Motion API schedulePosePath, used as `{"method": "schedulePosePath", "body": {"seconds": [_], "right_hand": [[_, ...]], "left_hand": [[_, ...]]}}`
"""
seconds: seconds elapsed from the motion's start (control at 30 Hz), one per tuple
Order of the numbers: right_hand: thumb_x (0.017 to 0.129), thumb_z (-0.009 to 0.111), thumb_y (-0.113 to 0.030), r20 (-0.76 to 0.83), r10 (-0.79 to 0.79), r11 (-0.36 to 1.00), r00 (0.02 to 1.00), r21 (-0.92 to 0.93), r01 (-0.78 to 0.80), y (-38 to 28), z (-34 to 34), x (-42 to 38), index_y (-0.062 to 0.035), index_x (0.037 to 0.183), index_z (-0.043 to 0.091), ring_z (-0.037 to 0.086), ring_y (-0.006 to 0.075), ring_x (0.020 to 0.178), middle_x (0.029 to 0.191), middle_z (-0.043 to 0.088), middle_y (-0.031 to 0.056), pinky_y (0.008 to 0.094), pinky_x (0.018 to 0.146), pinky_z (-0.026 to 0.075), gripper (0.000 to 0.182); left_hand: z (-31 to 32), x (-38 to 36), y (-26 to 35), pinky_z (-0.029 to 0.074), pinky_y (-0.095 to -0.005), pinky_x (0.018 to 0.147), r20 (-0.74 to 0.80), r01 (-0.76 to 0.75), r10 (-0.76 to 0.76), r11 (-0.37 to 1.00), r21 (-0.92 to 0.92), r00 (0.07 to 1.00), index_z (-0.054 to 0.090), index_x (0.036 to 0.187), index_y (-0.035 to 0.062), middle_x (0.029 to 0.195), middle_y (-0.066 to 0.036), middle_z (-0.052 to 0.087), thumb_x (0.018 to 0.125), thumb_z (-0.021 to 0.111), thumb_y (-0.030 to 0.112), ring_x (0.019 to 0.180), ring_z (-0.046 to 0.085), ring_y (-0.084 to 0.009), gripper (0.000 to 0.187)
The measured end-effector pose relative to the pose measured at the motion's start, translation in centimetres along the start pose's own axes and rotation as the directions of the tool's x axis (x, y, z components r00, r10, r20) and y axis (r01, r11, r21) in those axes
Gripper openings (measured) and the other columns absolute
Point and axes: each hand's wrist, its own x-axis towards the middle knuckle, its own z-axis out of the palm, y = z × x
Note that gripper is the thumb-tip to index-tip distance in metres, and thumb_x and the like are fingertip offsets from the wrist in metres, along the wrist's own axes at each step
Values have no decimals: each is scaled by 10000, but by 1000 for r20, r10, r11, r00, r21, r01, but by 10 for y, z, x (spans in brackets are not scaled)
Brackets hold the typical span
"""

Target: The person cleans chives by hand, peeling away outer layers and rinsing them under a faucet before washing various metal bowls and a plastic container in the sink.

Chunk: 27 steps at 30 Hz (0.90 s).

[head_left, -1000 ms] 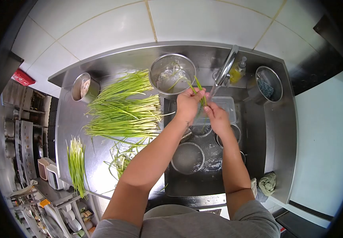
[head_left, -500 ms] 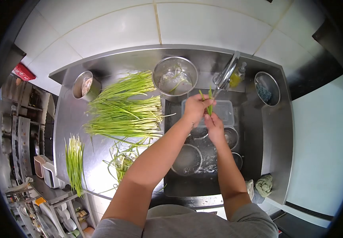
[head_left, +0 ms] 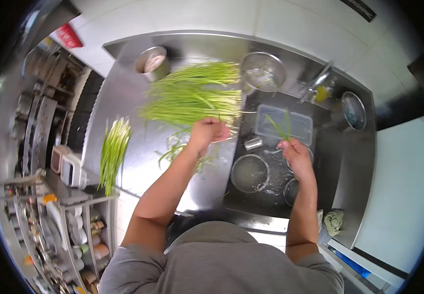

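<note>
bare steel counter (head_left: 123, 88) left, sink (head_left: 270, 196) crowded with bowls (head_left: 249, 173)

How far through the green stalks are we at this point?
Looks done: a small bunch of green stalks lies apart on the steel counter. In hand: the right hand holds a few thin stalks over the sink; the left hand is at the large green pile, most of which remains.

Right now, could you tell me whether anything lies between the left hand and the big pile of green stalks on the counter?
Nothing visible does: the left hand is at the near edge of the stalks, with only bare counter around.
</note>
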Motion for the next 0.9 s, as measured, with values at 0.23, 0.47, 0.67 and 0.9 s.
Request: {"method": "schedulePosePath", "body": {"seconds": [0.23,0.47,0.67,0.9], "right_hand": [[895,546,-203,109,-9,999,994,38,5,-25,85,-17,-51,916,623,372,51,562,621,419,-69,220,502,302,172],[895,525,-217,297,-375,836,878,-302,459,-53,241,-30,-11,1007,576,590,353,739,803,616,177,409,614,439,240],[912,491,-204,299,-357,716,885,-521,465,-64,293,-59,-52,1007,565,586,401,793,874,619,208,418,667,462,194],[915,494,-196,124,-398,742,909,-540,398,-41,303,-85,-47,917,596,540,237,605,664,553,114,350,572,429,182]], "left_hand": [[-129,-77,-63,430,-380,916,-33,-161,367,485,859,930,448,1287,10,1236,-214,526,827,625,223,1138,519,-318,538],[-78,-127,-34,400,-321,914,-23,-429,428,902,-58,904,529,1159,42,1113,-116,601,933,495,312,1025,562,-205,354],[-185,-113,-4,462,-276,676,-261,-376,271,674,-636,927,507,957,78,898,-83,638,955,421,193,842,608,-175,144],[-392,-161,42,427,-246,539,-543,-589,441,798,-128,715,541,1000,47,702,-32,545,940,465,226,602,515,-115,203]]}}
